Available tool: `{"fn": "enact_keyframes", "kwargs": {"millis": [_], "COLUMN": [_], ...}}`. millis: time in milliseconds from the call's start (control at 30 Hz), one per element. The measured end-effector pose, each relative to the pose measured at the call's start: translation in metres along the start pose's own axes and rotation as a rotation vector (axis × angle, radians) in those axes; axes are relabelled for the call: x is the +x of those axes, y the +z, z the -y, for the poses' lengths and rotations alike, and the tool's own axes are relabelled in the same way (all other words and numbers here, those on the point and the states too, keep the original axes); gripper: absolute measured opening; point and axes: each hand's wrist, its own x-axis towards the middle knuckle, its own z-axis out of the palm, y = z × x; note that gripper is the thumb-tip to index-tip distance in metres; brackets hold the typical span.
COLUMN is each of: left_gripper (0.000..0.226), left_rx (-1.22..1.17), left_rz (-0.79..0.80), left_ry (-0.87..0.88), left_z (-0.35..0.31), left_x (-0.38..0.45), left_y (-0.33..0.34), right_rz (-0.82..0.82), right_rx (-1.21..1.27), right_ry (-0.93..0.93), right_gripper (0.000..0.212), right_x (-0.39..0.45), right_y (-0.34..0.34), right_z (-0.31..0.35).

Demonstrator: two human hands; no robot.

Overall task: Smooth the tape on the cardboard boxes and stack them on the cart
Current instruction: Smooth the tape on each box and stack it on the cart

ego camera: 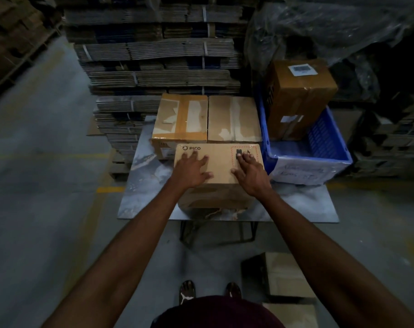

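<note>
We have both hands flat on the top of the PICO box (219, 163), which sits at the near middle of the marble-patterned table (144, 188), just in front of two other taped boxes. Our left hand (191, 170) lies spread on the left part of the lid and our right hand (249, 172) on the right part, fingers straight and splayed, pressing down rather than gripping anything; the two hands are well apart, with bare cardboard between them. We judge this to be the smoothing step, with the lift still to come. The left rear box (180, 119) and the right rear box (234, 119) stand side by side, touching, both with torn, patchy tape on top, so they look as if they still need attention. Another box (298, 95) stands upright in the blue crate (324, 147) at the right. We cannot make out a cart in view, so nothing appears stacked yet. The PICO box's long axis runs left to right across us, its logo at the far-left corner and the red dashed panel at the far right; the tape on its lid is too dim to trace.
</note>
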Motion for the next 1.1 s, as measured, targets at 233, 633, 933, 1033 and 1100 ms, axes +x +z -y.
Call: {"fn": "enact_keyframes", "kwargs": {"millis": [233, 633, 933, 1033, 1100], "left_gripper": [0.074, 0.064, 0.057, 0.048, 0.044], "left_rx": [0.047, 0.044, 0.011, -0.074, -0.126], "left_rz": [-0.033, -0.091, -0.103, -0.171, -0.184], "left_ry": [-0.008, -0.003, 0.033, 0.001, -0.014], "left_z": [-0.006, -0.027, -0.034, -0.045, -0.050], "left_x": [-0.001, -0.003, -0.010, -0.025, -0.034], "left_y": [0.001, 0.005, 0.014, 0.003, 0.007], "right_rz": [-0.026, -0.035, -0.052, -0.113, -0.126], "right_rx": [-0.022, -0.035, 0.072, 0.154, 0.166], "right_ry": [-0.030, -0.110, -0.109, -0.099, -0.078], "right_gripper": [0.060, 0.048, 0.040, 0.030, 0.030], "right_x": [0.005, 0.004, -0.002, -0.007, -0.010], "right_y": [0.002, 0.014, 0.021, 0.018, 0.024], "right_z": [0.007, 0.026, 0.040, 0.042, 0.041]}}
